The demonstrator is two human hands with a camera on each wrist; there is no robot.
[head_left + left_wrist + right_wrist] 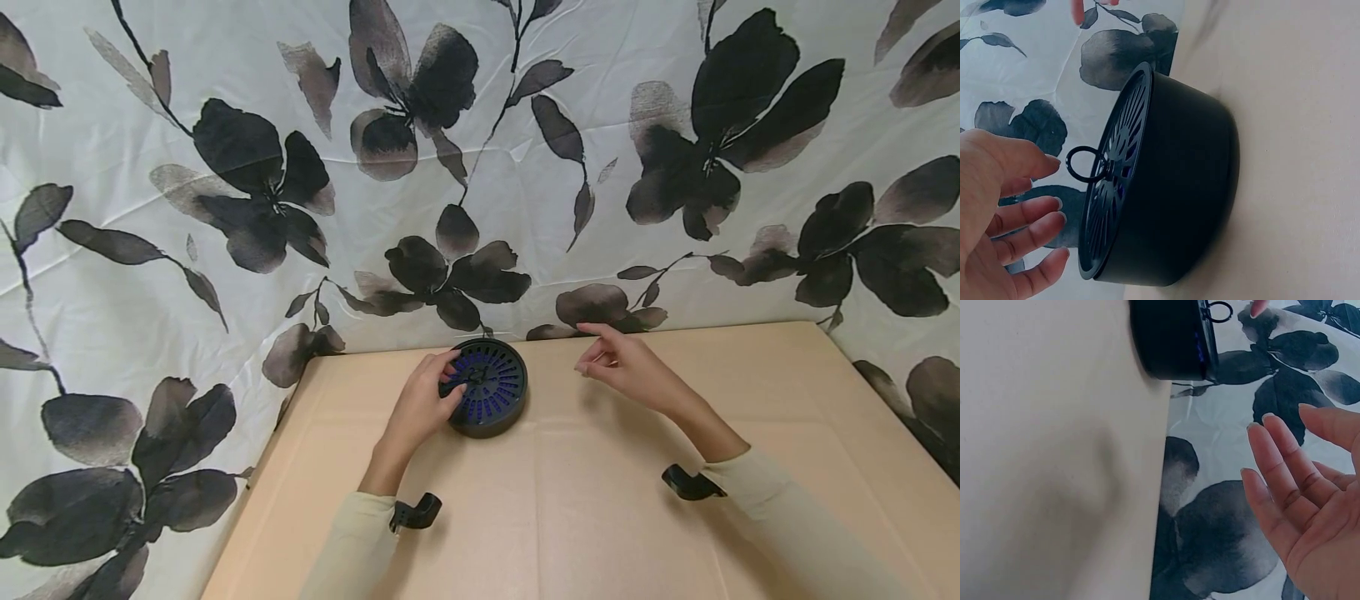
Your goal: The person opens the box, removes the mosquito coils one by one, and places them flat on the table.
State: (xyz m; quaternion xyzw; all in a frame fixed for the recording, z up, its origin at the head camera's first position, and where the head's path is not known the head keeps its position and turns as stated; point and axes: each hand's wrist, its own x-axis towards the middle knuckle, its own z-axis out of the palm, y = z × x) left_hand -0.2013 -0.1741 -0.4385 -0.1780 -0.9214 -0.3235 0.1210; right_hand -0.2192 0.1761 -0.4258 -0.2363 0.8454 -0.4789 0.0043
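Note:
A round black container (487, 427) with a slotted lid (491, 371) stands at the back edge of the table; blue shows through the slots. In the left wrist view a small ring handle (1087, 165) rises from the middle of the lid (1138, 103). My left hand (426, 396) hovers over the lid's left side, its thumb and fingers spread apart near the ring without gripping it. To the right of the container, my right hand (626, 371) is held above the table with relaxed, slightly bent fingers and nothing in them. Both palms show in the wrist views.
The tan table (600, 517) ends just behind the container. Beyond it hangs a white cloth (525, 208) with dark flower prints. A black wrist camera (416, 512) sits on the left sleeve, another black camera (692, 483) on the right.

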